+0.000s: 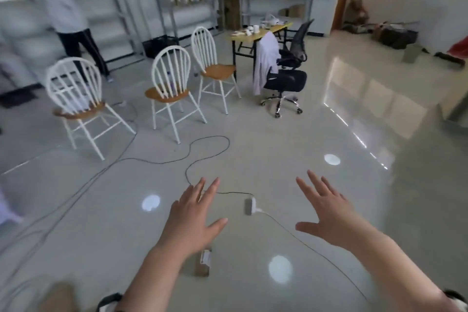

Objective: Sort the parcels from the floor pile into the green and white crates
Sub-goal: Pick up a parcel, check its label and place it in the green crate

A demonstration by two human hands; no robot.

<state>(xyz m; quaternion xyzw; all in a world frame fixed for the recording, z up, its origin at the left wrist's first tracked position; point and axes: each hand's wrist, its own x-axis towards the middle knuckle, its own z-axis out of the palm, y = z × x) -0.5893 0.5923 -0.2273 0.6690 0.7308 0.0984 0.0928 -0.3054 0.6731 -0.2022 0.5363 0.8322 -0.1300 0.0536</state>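
My left hand [193,220] and my right hand [326,213] are stretched out in front of me over the floor, fingers spread, holding nothing. A small brown cardboard parcel [202,262] with a white label lies on the floor under my left wrist, partly hidden by it. Another brown, blurred shape [59,295], possibly a parcel, sits at the bottom left edge. No green or white crate is in view.
Black cables [177,159] snake across the glossy floor to a power adapter [250,205] between my hands. Three white spindle-back chairs [169,94] stand ahead, with an office chair [286,76] and yellow table [258,33] behind. A person [63,12] stands at shelves far left.
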